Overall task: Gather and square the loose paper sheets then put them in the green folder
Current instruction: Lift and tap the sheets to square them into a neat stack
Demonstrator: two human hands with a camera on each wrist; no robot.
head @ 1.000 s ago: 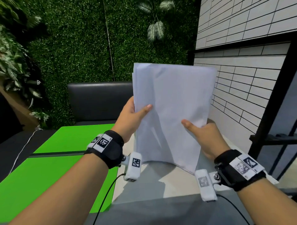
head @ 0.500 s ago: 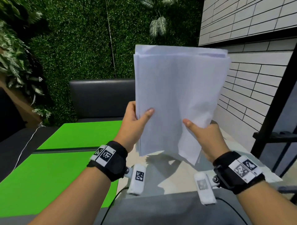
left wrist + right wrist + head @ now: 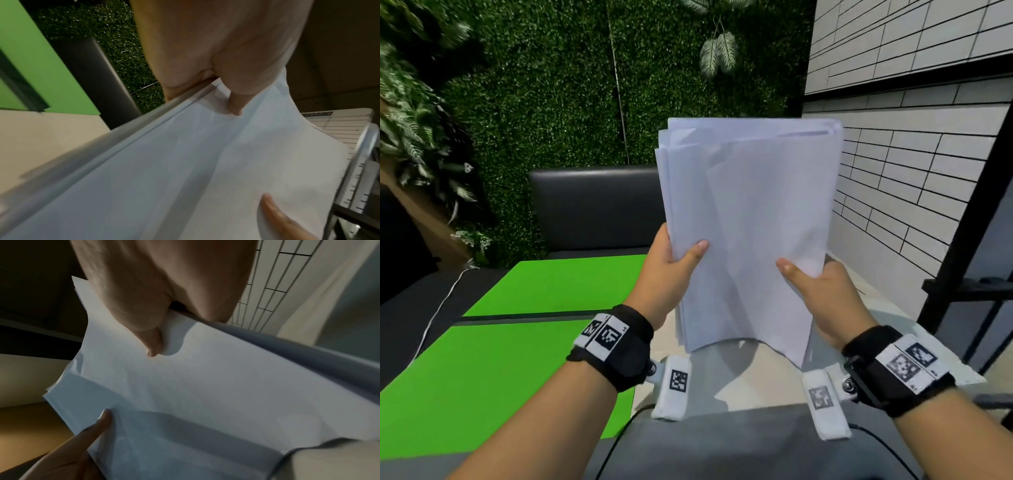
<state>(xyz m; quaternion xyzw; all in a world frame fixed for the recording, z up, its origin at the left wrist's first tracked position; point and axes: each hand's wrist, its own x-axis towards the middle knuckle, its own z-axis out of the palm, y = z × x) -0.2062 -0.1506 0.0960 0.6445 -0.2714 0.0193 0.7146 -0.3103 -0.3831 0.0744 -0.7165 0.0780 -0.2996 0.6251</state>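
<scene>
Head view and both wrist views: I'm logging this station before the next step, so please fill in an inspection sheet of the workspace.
Surface: pale table, grey near edge.
Job's things: paper stack held upright above the table, top edges uneven, not yet square; green folder lying open on the left.
Clutter: nothing seen.
Grippers: left hand grips the stack's left edge, thumb in front; right hand grips the right edge likewise.
Cables: white cable at far left; black leads from the wrist cameras.
Surroundings: dark bench seat, leafy wall, tiled wall.

The paper stack (image 3: 750, 222), raised half a second ago, sits lower in the frame now, its bottom edge nearer the bench (image 3: 756, 380).
</scene>
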